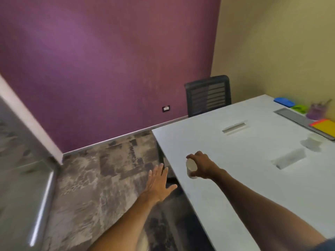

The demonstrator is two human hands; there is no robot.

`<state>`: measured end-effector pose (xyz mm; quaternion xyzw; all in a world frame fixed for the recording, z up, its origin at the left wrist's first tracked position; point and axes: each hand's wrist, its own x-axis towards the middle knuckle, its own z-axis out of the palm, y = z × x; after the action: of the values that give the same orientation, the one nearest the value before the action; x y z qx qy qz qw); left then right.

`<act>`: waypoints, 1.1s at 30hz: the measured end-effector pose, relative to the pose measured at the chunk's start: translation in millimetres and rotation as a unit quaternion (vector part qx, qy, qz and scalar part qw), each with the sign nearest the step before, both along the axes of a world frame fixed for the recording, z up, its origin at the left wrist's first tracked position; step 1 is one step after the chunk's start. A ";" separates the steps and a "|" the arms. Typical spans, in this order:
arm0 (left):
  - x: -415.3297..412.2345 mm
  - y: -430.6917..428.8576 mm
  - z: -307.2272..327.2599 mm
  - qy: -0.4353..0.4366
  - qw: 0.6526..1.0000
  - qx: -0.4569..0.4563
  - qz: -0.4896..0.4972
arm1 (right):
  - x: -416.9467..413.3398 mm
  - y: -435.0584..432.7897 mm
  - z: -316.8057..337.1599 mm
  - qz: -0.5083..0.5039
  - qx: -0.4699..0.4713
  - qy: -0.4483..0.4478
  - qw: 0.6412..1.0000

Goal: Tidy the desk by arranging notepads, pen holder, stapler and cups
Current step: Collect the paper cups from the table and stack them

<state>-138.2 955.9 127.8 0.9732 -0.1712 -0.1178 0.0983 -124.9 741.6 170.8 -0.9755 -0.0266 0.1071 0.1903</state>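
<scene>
Cup (pixel 191 167), white, is grasped from the side by the right grip (pixel 201 164) near the left edge of the surface (pixel 235 187); whether it rests there or is lifted cannot be told. The left grip (pixel 159 183) is released, fingers spread, off the edge above the carpet (pixel 101 174). The cup step is judged to be in hand. Next, the cup would need to be carried far and right, toward the stapler (pixel 283 102), pen holder (pixel 316 111) and notepads (pixel 324 125), and set upright. A blurred pale shape (pixel 312 142) near them is perhaps a second cup. A chair (pixel 208 96) is seen at the far side, against a purple wall (pixel 108 60).
</scene>
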 end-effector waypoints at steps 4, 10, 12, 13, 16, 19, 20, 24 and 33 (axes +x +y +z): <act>52.6 -34.4 -10.3 0.010 0.999 -0.006 -0.041 | 34.1 -30.8 -10.6 -0.058 0.003 0.008 0.998; 114.5 -83.1 -35.0 0.014 0.993 0.036 -0.110 | 84.2 -66.8 -34.2 -0.126 0.003 0.019 0.992; 136.0 -96.5 -47.9 0.005 0.989 0.045 -0.140 | 100.7 -76.9 -42.5 -0.144 0.002 0.016 0.989; 144.6 -103.2 -55.5 0.002 0.987 0.053 -0.153 | 108.4 -82.3 -47.5 -0.151 -0.001 0.016 0.988; 167.0 -124.0 -75.0 0.003 0.982 0.060 -0.181 | 130.6 -99.4 -63.1 -0.178 -0.008 0.019 0.984; 190.9 -139.8 -94.5 -0.011 0.978 0.050 -0.202 | 155.9 -113.8 -76.1 -0.206 -0.006 0.015 0.978; 199.6 -143.2 -106.8 -0.019 0.977 0.054 -0.206 | 164.7 -118.3 -79.9 -0.215 -0.002 0.011 0.977; 227.5 -152.5 -150.8 -0.032 0.971 0.036 -0.233 | 201.8 -138.2 -94.1 -0.250 0.003 0.009 0.968; 257.9 -169.5 -205.3 -0.033 0.968 -0.003 -0.248 | 263.7 -166.1 -126.7 -0.352 0.012 -0.014 0.936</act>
<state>119.7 786.4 -77.5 0.9034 -0.4105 -0.1062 0.0632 138.8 575.5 44.1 -0.9214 0.3146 0.0190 0.2272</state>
